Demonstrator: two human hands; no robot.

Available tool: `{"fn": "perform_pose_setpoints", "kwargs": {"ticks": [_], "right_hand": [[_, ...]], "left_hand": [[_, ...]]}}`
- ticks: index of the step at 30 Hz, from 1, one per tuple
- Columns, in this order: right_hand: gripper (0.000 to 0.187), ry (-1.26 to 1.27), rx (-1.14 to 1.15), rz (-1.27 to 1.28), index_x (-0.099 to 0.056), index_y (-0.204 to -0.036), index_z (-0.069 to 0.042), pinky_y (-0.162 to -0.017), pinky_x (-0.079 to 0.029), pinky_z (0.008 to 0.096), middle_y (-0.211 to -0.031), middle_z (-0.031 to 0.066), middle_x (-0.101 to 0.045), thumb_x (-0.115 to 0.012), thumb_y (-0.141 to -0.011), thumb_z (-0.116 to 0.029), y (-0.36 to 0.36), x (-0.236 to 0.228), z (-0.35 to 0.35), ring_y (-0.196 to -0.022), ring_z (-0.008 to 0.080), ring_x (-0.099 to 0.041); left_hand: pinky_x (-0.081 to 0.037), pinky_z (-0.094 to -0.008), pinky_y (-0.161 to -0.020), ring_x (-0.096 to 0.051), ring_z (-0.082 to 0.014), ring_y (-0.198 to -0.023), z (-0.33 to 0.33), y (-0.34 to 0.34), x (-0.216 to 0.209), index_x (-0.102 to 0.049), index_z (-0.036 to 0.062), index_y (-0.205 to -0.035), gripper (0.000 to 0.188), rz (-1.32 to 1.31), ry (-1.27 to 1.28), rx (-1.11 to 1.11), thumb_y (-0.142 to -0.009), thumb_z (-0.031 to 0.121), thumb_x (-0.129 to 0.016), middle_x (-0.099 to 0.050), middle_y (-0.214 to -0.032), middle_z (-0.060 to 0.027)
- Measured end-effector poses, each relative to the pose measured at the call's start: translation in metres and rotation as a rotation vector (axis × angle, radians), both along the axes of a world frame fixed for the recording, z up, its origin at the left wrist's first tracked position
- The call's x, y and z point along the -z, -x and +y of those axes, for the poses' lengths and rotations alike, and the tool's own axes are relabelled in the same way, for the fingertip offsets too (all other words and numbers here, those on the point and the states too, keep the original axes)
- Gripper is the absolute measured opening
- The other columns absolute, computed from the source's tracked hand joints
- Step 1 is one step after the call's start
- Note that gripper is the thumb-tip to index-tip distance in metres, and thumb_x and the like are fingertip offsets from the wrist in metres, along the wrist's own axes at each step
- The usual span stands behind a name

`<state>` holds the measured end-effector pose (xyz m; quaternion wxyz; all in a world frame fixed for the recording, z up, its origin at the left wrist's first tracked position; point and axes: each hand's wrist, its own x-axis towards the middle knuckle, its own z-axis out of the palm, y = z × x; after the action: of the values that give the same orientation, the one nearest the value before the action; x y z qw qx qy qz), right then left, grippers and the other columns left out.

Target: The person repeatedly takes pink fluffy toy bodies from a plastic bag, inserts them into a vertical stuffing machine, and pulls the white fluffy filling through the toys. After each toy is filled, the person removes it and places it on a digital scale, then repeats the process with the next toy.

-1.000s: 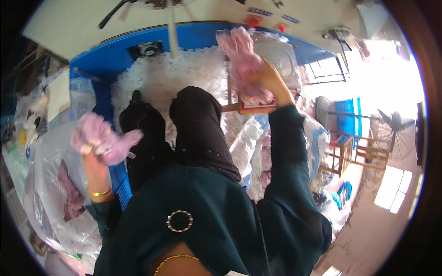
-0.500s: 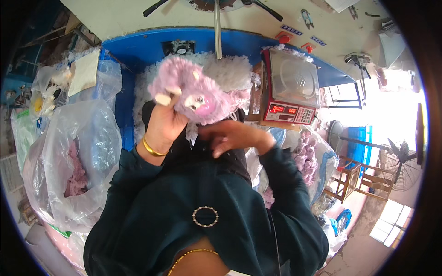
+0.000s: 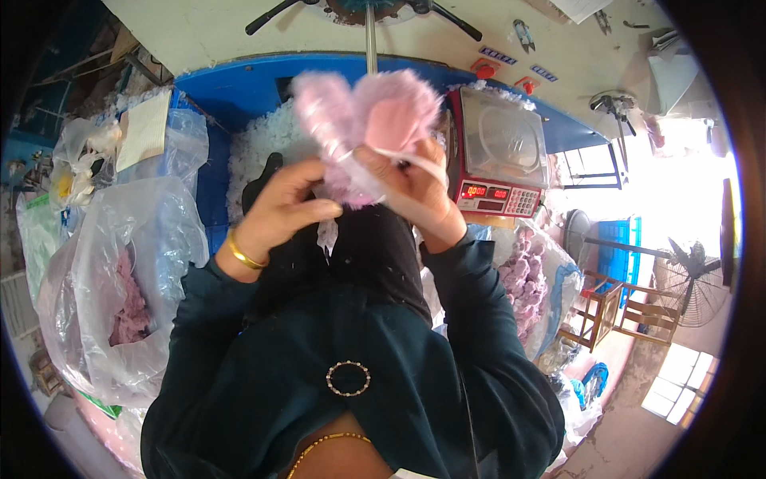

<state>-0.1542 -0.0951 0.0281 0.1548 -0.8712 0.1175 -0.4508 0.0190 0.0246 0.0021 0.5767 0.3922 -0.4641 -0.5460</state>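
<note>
A fluffy pink-lilac plush toy is held up in front of me, smeared by motion. Two long, ear-like lobes point away from me, one with a smooth pink patch. My right hand grips it from the right, fingers closed on the fur. On the lower left, my left hand has its thumb and fingertips against the toy's narrower end. A blurred pale strip crosses the toy and my right hand; its kind is unclear. The toy's face is out of sight.
White stuffing fluff lies in a blue-walled trough ahead. A red weighing scale stands at right. Clear plastic bags with pink plush pieces flank me; the left bag gapes. A metal tube juts toward me above the toy.
The toy has been turned over, hiding its face and showing the ear-like lobes. My right hand has come up and taken hold of it. The left hand has shifted down to its lower end.
</note>
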Motion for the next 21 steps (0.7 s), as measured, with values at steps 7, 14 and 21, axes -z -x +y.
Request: {"fn": "perform_pose_setpoints", "kwargs": {"ticks": [7,14,21], "right_hand": [[0.041,-0.103,-0.022,0.047,-0.063,-0.108,-0.006,-0.079,-0.052,0.0381,-0.109,0.0188,-0.062,-0.076,-0.07,-0.01,0.007,-0.006,0.006,-0.094,0.0375,-0.063],[0.046,-0.637,-0.034,0.114,-0.062,-0.101,0.0,-0.07,-0.051,0.0336,-0.09,0.0157,-0.065,-0.081,-0.07,-0.028,0.017,-0.009,0.004,-0.084,0.0296,-0.066],[0.041,-1.256,-0.336,0.396,-0.064,-0.09,0.002,-0.06,-0.048,0.0244,-0.072,0.0025,-0.064,-0.085,-0.067,-0.026,0.031,0.004,-0.008,-0.068,0.0099,-0.058]], "left_hand": [[-0.032,-0.0247,-0.051,-0.037,-0.004,-0.063,-0.019,0.014,0.02,-0.061,0.001,-0.082,0.029,-0.07,-0.113,-0.004,-0.091,0.028,-0.062,-0.044,-0.068,0.0053],[-0.042,-0.021,-0.061,-0.052,-0.003,-0.072,-0.015,0.017,0.003,-0.067,0.0003,-0.09,0.016,0.147,-0.222,0.078,-0.088,0.016,-0.067,-0.06,-0.078,0.0036],[-0.046,-0.0263,-0.075,-0.059,-0.0118,-0.084,-0.007,0.014,0.007,-0.064,0.0008,-0.097,0.017,-0.387,0.016,-0.002,-0.084,0.011,-0.069,-0.065,-0.092,-0.0038]]}}
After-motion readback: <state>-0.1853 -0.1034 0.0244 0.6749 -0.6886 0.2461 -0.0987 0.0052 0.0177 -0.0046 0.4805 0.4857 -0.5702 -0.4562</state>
